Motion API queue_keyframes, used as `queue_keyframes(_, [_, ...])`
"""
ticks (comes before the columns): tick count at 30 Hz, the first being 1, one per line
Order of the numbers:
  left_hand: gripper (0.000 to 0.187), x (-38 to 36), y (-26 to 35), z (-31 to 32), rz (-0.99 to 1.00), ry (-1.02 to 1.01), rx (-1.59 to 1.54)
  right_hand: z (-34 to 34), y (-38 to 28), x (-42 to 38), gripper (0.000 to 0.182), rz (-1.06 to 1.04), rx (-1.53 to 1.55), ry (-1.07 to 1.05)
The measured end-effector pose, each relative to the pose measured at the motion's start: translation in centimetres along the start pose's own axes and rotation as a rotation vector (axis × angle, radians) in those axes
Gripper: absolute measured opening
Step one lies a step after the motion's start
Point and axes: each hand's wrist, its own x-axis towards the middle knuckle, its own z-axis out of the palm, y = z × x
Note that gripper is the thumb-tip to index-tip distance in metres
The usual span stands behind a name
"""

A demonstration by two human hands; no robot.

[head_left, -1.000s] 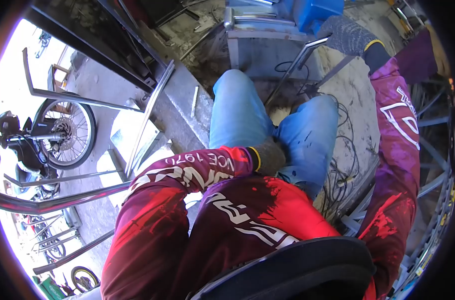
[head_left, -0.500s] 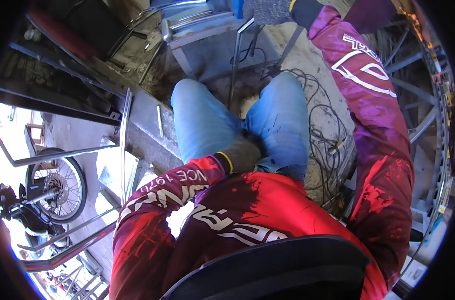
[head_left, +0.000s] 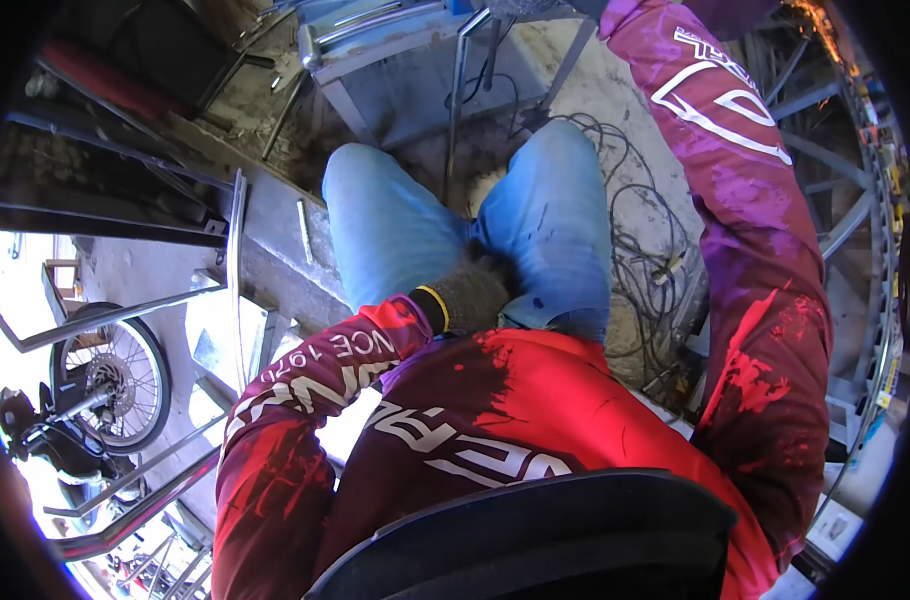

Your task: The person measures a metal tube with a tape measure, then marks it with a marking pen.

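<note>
We see the person's red and maroon jersey (head_left: 565, 410) across the lower middle, its sleeves reaching forward on either side. Beyond it come the blue jeans (head_left: 385, 220), knees apart, in what we take to be a seated pose. Past the knees we find a metal bench with a worktop (head_left: 390, 52); short tubes (head_left: 370, 16) lie along it, and one more shows at its near left corner. Off to the left we make out a motorcycle (head_left: 55, 440), and to the right of the knees, tangled cables (head_left: 630, 220) on the floor.

A bent metal tube (head_left: 455, 110) stands nearly upright in front of the bench, its upper bend near the right end of the worktop. The left hand (head_left: 475, 298), gloved, rests in the lap; its fingers are dark and blurred, so we cannot tell whether they close on anything. The right hand (head_left: 525, 6) is cut off by the upper border, just beside the tube's top; we cannot tell its grip either.

We judge the step in hand to be the right arm's reach to that tube, the left hand idle. The next move, we think, calls for steadiness at the tube's top.

Smallest, a pale rod (head_left: 305, 232) lies left of the knees.
</note>
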Motion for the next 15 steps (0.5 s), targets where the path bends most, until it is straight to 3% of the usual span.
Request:
queue_keyframes(1, [0.034,0.3,0.2,-0.2,-0.026,-0.124,-0.014,-0.1,0.0,0.0,0.016,-0.012,-0.002,0.001])
queue_keyframes(4, [0.034,1.3,0.3,0.5,-0.079,-0.156,0.033,-1.2,0.2,0.5,0.016,-0.052,-0.021,0.015])
queue_keyframes(8, [0.035,0.3,-0.2,-0.5,-0.008,0.106,-0.058,-2.3,0.5,1.2,0.016,-0.109,-0.040,0.020])
queue_keyframes(10, [0.037,0.6,-0.6,-1.7,-0.029,-0.178,-0.015,-2.6,0.8,1.7,0.016,-0.133,-0.043,0.026])
queue_keyframes(13, [0.035,0.0,-0.6,0.6,0.025,0.011,0.037,-3.2,1.1,2.2,0.017,-0.159,-0.048,0.032])
queue_keyframes(15, [0.034,0.5,-0.1,1.8,-0.002,-0.054,0.051,-3.9,0.9,1.7,0.017,-0.171,-0.046,0.029])
